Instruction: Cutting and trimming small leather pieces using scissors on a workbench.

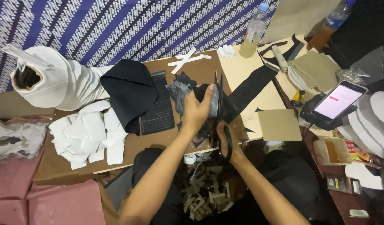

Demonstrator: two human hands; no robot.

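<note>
Left hand: the left hand [197, 111] has its fingers [207, 93] clenched around a piece of black material [238, 98], holding it up above the desk [158, 143].
Right hand: the right hand [225, 139] grips the dark handle loops of a pair of scissors [222, 109]; the blades point away from the person, rising just beside the left fingers.
Black material: the piece runs from the left fingers out to the far side of the blades as a long dark strip lying over a pale card sheet [242, 71].
Left of the fingers: a dark ribbed panel [158, 109] and a folded black cloth [128, 89] lie on the desk, and farther off a heap of white cut pieces [88, 135].
Beyond the fingers: crossed white strips [188, 59] and a clear bottle [254, 31].
Right of the fingers: a brown card square [279, 124], and well apart, a phone [338, 101] with a lit screen.
Below the hands: a pile of small offcuts [206, 191] between the person's knees.
</note>
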